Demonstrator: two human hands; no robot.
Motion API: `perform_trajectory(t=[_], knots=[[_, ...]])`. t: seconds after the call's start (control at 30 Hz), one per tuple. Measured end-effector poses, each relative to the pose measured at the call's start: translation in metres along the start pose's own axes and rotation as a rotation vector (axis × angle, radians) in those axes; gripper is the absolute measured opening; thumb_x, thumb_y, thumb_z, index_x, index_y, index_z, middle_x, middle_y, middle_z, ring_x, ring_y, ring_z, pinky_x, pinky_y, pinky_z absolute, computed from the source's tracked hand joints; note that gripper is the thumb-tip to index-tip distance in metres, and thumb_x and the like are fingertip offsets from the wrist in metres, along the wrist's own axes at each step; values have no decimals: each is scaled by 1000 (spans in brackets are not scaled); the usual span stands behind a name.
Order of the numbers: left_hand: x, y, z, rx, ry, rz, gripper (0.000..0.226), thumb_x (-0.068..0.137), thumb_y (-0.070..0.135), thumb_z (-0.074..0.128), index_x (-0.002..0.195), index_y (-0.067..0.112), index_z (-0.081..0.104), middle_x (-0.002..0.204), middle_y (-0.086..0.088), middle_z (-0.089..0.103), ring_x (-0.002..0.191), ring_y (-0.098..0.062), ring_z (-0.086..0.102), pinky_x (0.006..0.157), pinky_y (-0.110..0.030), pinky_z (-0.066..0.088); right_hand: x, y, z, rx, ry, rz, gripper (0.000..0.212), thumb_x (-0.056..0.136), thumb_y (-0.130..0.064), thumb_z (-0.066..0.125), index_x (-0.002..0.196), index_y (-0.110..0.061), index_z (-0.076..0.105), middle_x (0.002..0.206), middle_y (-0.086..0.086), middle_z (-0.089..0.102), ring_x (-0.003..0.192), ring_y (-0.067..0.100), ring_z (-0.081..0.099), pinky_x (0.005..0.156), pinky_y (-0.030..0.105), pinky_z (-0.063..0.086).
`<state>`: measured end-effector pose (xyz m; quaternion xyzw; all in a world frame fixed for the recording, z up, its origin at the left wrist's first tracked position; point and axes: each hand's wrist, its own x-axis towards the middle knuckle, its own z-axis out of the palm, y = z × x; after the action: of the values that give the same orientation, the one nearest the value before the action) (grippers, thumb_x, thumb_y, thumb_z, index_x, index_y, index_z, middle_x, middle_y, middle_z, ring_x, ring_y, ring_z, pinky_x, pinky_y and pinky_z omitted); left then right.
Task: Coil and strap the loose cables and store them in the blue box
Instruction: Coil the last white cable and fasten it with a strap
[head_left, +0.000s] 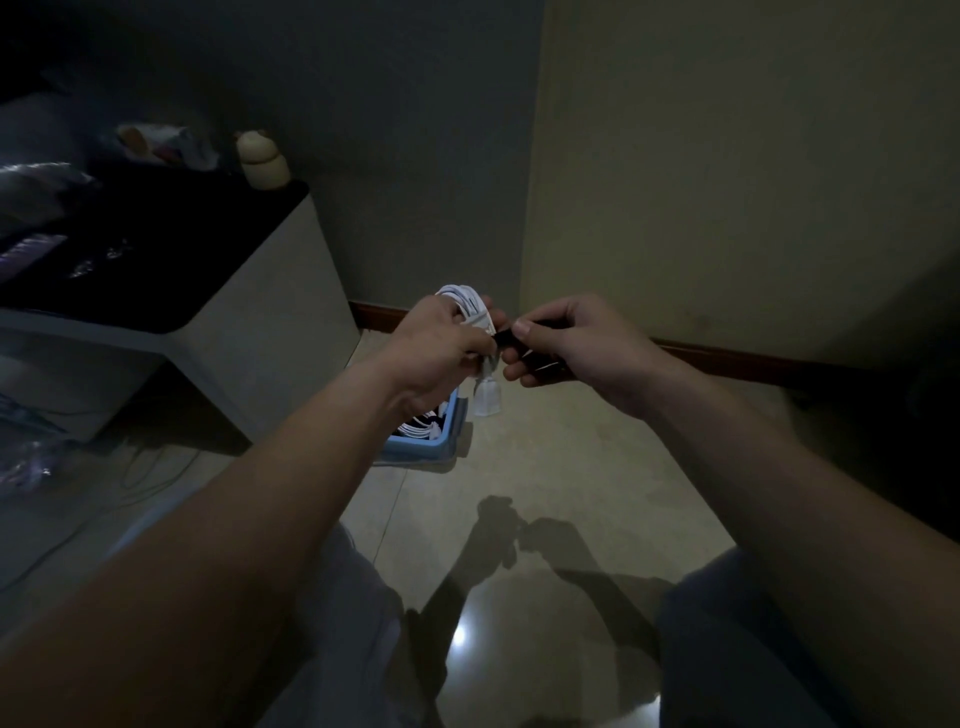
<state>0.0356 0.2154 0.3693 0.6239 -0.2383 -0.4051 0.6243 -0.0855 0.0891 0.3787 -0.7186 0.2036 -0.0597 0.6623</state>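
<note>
item: white cable (464, 300), wound into a tight coil of several glossy loops, held up in front of me above the floor (571, 467); my left hand (439, 345) is curled round the coil, and its white plug (488, 399) dangles below my fingers. strap (505, 338): short, black, touching the coil, pinched between the thumb and curled fingers of my right hand (582, 351). blue box (444, 441): on the floor under my left wrist, near the table (249, 291), with more white cables (418, 430) lying in it.
</note>
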Motion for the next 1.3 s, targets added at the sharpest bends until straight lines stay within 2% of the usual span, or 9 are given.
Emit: perform_trajectory(t=[0.17,0.37,0.6,0.83,1.0,1.07,1.13,1.23,1.3], knots=[[0,-1,0,32,-1,-25,40,87,-24,44,100,12,55,102,-11,61,86,-15,65,78,-31,51,-1,2,2,-15,16,-1,20,102,-11,55,96,-6,73,82,9,74,77,18,73,74,32,60],[-2,-1,-2,59,-22,-46,33,89,-20,47,105,6,61,123,-30,62,109,-37,63,106,-53,44,-3,3,1,14,12,37,20,102,-10,54,102,-1,72,87,12,74,78,16,73,77,32,61],[0,-1,1,49,11,-58,39,95,-19,41,132,-10,50,133,-22,60,123,-33,60,109,-47,45,-5,2,7,-6,43,-7,21,102,-10,53,99,-5,73,102,25,72,84,18,71,84,37,59],[2,0,8,-13,101,-83,42,93,-23,31,133,-17,44,138,-30,51,128,-42,52,110,-51,42,-1,7,16,-171,117,-59,24,102,-13,55,101,-1,76,93,25,73,81,27,63,87,53,55],[2,2,9,-76,131,-119,53,86,-28,23,136,-20,38,139,-31,48,129,-38,51,90,-34,53,3,11,19,-299,165,-105,26,100,-18,57,91,-6,79,83,16,75,67,17,61,64,38,50],[2,1,8,-62,143,-121,55,83,-28,24,136,-20,38,138,-30,48,127,-37,51,89,-33,53,3,10,21,-358,184,-124,27,99,-20,57,89,-8,79,80,13,74,63,19,61,61,36,48],[2,2,8,-53,155,-129,47,80,-28,24,122,-21,46,131,-30,51,119,-37,54,92,-41,49,2,9,23,-412,199,-144,31,99,-25,56,86,-8,78,77,11,74,67,28,66,65,44,54],[-1,4,10,-60,128,-97,35,73,-28,24,72,-5,51,92,-24,56,89,-35,54,77,-45,40,1,6,29,-475,221,-176,49,103,-37,46,86,-1,75,75,17,70,72,37,65,70,53,53],[-1,3,8,-73,112,-96,55,76,-25,25,48,9,58,67,-13,61,70,-26,60,68,-38,41,0,5,31,-534,224,-208,57,102,-42,36,95,1,72,77,22,67,74,39,62,69,53,50]])
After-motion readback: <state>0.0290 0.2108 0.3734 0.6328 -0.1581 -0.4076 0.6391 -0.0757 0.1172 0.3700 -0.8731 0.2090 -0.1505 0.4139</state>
